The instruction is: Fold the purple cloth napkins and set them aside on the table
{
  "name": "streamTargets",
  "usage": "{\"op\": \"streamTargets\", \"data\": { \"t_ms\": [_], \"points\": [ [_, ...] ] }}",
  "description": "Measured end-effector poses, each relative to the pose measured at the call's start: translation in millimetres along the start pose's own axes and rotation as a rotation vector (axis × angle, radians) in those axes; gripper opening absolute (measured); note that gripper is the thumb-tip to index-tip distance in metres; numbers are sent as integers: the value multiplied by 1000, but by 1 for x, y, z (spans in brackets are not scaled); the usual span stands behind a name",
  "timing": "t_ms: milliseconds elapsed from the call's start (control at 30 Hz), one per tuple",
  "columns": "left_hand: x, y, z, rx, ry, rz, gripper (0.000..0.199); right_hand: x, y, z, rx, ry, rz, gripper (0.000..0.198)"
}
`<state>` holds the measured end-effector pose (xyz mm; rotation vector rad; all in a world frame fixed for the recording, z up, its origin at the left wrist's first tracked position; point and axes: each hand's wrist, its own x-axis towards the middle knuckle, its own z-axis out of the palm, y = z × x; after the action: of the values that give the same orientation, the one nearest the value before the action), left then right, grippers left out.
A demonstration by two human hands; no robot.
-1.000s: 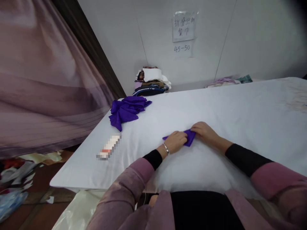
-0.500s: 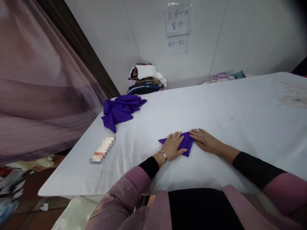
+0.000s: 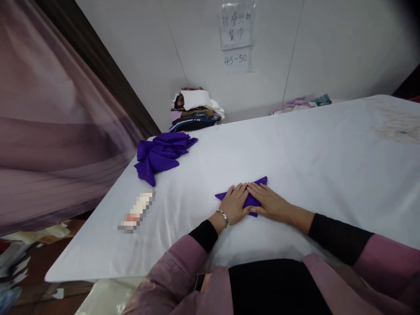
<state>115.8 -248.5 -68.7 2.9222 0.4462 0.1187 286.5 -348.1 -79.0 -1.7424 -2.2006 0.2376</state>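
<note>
At the left of the frame hangs a pinkish curtain [image 3: 49, 131]. Next, on the white surface [image 3: 311, 175], lies a loose purple heap [image 3: 162, 153], left of the centre. Slightly below the middle of the frame is the folded purple cloth [image 3: 250, 201]. The left hand [image 3: 233, 205] lies flat on its left part, fingers extended, gripping nothing. The right hand [image 3: 269, 202] lies likewise on its right part, fingers also extended.
</note>
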Motion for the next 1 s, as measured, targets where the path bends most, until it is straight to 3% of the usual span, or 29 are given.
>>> {"op": "streamTargets", "data": {
  "t_ms": [433,767,867,1000],
  "points": [
    [0,0,2,-23,29,-13,61,-6,20,-3,-119,85,111,64],
    [3,-2,5,-8,42,3,62,-16,47,-8,-173,90,312,66],
    [3,-2,6,-12,44,6,63,-10,38,-13,-178,149,349,67],
    [3,-3,7,-28,63,8,62,12,4,-27,-197,233,194,71]
  ]
}}
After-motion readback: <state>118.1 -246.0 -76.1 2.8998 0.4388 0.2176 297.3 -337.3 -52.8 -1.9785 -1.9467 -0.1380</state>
